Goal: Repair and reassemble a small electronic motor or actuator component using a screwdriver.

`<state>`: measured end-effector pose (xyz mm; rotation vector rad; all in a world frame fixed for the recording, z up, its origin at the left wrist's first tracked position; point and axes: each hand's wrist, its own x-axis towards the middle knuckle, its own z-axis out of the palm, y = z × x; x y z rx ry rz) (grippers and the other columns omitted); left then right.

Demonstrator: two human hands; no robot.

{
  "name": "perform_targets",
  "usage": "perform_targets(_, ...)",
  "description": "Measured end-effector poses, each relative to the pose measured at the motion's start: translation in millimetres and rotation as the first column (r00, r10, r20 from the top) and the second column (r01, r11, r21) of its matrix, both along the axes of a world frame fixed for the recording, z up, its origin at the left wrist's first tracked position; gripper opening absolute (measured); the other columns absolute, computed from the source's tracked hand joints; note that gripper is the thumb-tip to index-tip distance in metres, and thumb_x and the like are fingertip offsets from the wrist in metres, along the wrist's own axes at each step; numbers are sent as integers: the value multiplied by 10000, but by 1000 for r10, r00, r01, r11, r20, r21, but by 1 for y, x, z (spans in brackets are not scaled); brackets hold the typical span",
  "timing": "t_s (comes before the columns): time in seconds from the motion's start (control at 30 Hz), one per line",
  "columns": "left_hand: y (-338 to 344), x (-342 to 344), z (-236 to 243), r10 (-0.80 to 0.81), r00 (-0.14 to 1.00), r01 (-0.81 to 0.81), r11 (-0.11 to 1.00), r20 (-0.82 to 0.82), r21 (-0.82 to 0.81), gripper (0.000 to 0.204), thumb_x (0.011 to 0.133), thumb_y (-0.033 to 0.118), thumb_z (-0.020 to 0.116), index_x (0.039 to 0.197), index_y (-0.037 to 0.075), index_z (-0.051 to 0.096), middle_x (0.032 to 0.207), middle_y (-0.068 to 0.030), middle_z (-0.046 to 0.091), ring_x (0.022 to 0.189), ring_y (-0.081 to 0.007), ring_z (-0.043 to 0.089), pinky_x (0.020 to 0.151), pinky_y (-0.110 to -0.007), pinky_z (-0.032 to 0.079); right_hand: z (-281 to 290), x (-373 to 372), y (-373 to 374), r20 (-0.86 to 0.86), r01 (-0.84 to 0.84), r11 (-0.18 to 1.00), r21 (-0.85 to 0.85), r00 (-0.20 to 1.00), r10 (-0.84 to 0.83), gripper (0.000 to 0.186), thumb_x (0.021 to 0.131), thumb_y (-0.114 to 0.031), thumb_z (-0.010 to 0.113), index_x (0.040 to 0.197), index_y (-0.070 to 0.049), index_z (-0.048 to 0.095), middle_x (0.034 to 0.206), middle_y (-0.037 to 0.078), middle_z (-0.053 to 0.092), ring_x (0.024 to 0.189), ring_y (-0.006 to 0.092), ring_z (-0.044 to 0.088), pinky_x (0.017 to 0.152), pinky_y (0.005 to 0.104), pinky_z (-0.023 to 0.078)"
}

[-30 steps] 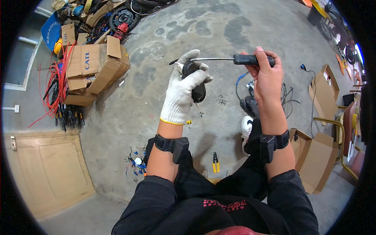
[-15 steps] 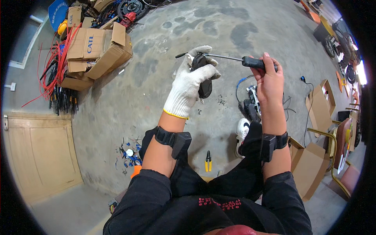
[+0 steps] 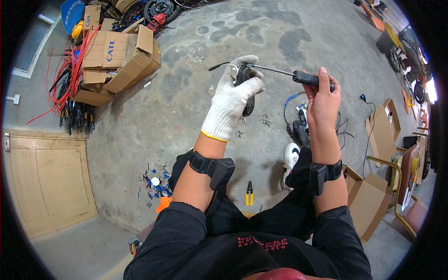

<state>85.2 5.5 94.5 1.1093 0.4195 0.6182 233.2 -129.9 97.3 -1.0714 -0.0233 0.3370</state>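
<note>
My left hand (image 3: 225, 100), in a white knit glove with a yellow cuff edge, is wrapped round a black rounded part (image 3: 249, 107). The fingers cover much of that part, so its exact kind cannot be made out. A short black cable end (image 3: 218, 66) sticks out on its left side. Bare and closed, my right hand (image 3: 323, 100) grips the black handle of a screwdriver (image 3: 305, 79). The metal shaft points left, and its tip meets the upper end of the black part near the gloved fingertips; whether it sits in a screw is too small to tell.
Yellow-handled wire strippers (image 3: 249, 196) lie on the concrete floor between my legs. Blue and black scraps (image 3: 158, 186) are scattered at the left. Beside my white shoe (image 3: 290, 156) sits a black and silver device (image 3: 298, 128) with cables. Cardboard boxes (image 3: 109, 53) and red cables (image 3: 56, 93) stand far left.
Both hands have shifted slightly right, with the screwdriver still against the black part. The black part has turned in the glove, showing less of its broad face.
</note>
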Motion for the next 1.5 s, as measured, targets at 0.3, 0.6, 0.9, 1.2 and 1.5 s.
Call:
perform_targets(0.3,11,5,-13,376,916,-247,802,-139,544,446,839,-61,579,1251,111,589,1087,-17,638,906,-85,586,821,-247,489,6,-8,-6,35,-160,932,-325,983,181,561,1003,-518,503,1058,39,546,888,120,643,564,155,616,495,265,524)
perform_targets(0.6,19,-1,-12,373,928,-336,836,0,434,445,863,-130,576,1268,53,608,965,2,598,856,-70,553,784,-214,507,3,15,-15,-3,-425,804,-416,885,466,475,1021,-425,492,1094,26,621,800,104,670,475,84,485,395,225,340)
perform_targets(0.9,19,-12,-6,431,903,-316,665,-2,677,465,860,-131,596,1287,51,601,1027,-12,640,886,-70,587,819,-205,500,6,9,-16,174,-398,861,-315,868,465,381,1027,-340,505,1183,-2,585,776,75,641,571,92,528,505,219,401)
perform_targets(1.2,22,-16,-4,410,905,-263,753,-117,603,468,836,-99,620,1271,74,621,1000,-1,639,874,-72,592,815,-215,498,5,10,-21,467,-297,914,-277,789,398,324,990,-228,575,1245,-28,563,1075,78,641,843,109,592,704,245,482)
perform_targets(1.5,17,-14,-3,323,937,-230,859,-136,457,466,824,-100,598,1256,72,625,1013,-7,633,860,-72,589,780,-217,496,18,4,-21,693,-187,955,-229,658,295,353,994,-225,527,1277,-13,549,1052,97,644,849,125,613,679,248,472)
